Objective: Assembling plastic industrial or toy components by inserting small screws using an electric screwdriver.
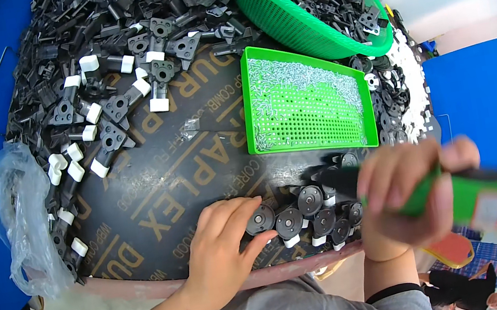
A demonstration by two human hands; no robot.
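Observation:
My left hand (226, 234) rests at the table's near edge, its thumb and fingers curved around a black round disc-shaped part (260, 218). Gripped in my right hand (402, 191) is a green and black power screwdriver (482, 198), blurred by motion. Its dark front end points left, over the far side of a cluster of similar parts. In that cluster, several black discs (289, 223) lie face up close together, some with white end caps (292, 241) showing beneath.
A green perforated tray (369, 115) of small silvery screws lies beyond the cluster. Behind it stands a green basket (285, 21) of black plastic parts. Black parts with white caps (159, 104) are heaped at far left, beside a clear plastic bag (27, 225). White pieces (411, 85) lie right.

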